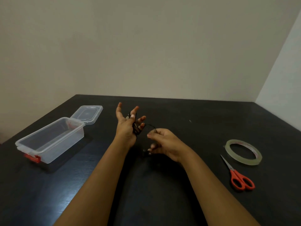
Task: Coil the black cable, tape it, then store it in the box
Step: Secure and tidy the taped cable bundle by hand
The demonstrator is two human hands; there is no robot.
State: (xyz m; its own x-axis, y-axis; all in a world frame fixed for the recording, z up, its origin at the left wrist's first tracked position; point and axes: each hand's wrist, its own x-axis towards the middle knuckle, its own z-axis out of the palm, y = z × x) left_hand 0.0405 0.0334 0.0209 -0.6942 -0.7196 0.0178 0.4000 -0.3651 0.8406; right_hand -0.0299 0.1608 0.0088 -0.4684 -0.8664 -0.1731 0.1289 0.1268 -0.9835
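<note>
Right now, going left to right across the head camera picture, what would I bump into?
clear box → left hand → right hand → tape roll. The black cable spans both hands, and the scissors overlap the tape roll, so I skipped them.

Both forearms were bare, extended from the near edge toward centre. Left hand (125,128) was raised, palm facing right, fingers (118,110) splayed straight, thumb folded across the black cable (135,128) loops on the palm. Right hand (164,142) sat just right of it and nearer, thumb and forefinger pinching a cable strand, other fingers curled under.
</note>
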